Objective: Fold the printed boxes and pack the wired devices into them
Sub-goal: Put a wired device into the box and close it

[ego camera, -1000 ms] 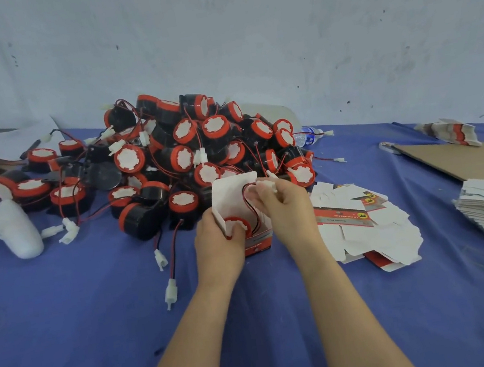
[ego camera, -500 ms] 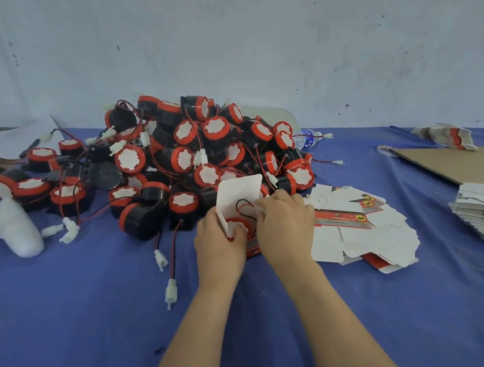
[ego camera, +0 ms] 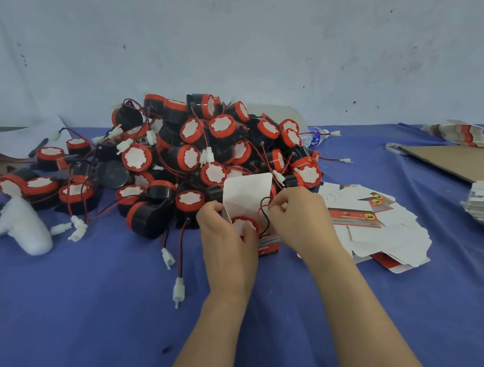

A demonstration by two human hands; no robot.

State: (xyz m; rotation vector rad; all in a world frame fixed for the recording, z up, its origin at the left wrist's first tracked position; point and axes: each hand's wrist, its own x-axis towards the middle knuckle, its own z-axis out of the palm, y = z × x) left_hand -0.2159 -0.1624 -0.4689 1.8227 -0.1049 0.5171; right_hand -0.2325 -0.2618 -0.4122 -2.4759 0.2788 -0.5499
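Item: one box, upright on the cloth just in front of the pile, lid flap raised with its white inside showing. Contents: one device, red-rimmed face up in the mouth, judged not fully seated; its wire looped out above the right edge. Hold, left hand: fingers curled round the box's left wall, thumb by the device. Hold, right hand: fingers curled, apparently pinching the wire at the right rim; the plug was hidden, so whether it lay inside could not be told. Risks, as judged: the loop trapped under the flap on closing, springing it open; the thin card wall buckling if the device was forced down askew; loose leads from the pile, lying near, snagged and drawn in; flat boxes, just to the right, swept aside by the right forearm.
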